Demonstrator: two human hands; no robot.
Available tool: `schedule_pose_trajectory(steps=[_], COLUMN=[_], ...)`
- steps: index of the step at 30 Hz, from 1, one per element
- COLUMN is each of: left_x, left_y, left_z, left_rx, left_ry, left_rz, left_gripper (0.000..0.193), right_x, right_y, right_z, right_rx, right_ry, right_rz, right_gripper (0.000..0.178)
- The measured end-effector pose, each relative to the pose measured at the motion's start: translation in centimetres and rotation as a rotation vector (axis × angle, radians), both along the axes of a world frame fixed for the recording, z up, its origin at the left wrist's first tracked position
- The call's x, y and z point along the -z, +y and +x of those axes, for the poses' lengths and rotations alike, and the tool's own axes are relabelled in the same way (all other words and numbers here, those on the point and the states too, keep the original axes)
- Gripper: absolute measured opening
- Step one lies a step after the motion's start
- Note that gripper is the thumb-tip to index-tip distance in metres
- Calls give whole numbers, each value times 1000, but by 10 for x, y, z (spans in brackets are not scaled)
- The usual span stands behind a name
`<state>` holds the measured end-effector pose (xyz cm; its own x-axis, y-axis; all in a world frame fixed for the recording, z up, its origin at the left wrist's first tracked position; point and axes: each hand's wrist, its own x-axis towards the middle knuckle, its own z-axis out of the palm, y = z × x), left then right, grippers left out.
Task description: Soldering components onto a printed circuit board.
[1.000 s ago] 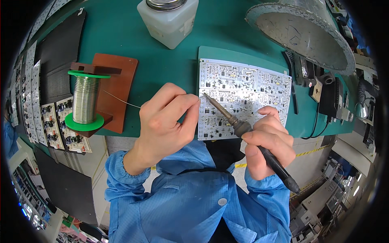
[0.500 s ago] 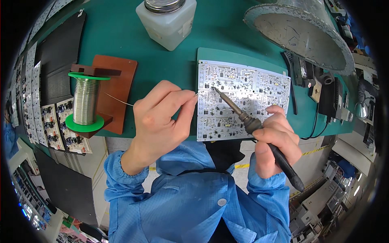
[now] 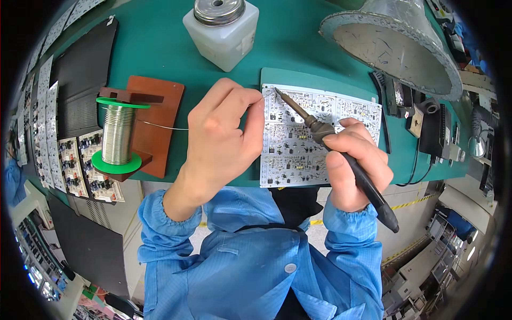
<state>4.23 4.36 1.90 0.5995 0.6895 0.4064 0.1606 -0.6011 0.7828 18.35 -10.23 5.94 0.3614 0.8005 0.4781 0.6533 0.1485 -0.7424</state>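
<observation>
Solder wire point(image 3: 170, 128), one, left hand point(image 3: 216, 133); soldering iron point(image 3: 319, 130), one, right hand point(image 3: 363, 155).

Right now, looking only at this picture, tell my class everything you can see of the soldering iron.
The soldering iron is a slim, pen-like tool with a brownish, metal-looking barrel narrowing to a dark tip, a wider dark collar, and a long black handle. It slants, tip toward the upper left, over the white circuit panel near that panel's upper-left corner. The right hand grips the handle, whose rear end sticks out beyond it. Whether the tip touches the panel cannot be told.
</observation>
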Motion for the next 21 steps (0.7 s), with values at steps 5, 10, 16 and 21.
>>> schedule_pose_trajectory(steps=[5, 10, 16, 21], left_x=[2, 1, -1, 1], left_y=[1, 0, -1, -1], left_z=[1, 0, -6, -8], left_rx=[11, 5, -9, 4], left_ry=[27, 30, 26, 12], left_rz=[5, 21, 33, 30], left_gripper=[11, 11, 10, 9], right_x=[3, 5, 3, 0], right_y=[3, 2, -1, -3], right_z=[1, 1, 0, -3], right_rx=[-1, 9, 18, 11], right_ry=[-5, -10, 20, 34], right_rz=[24, 19, 31, -8], right_gripper=[18, 18, 16, 16])
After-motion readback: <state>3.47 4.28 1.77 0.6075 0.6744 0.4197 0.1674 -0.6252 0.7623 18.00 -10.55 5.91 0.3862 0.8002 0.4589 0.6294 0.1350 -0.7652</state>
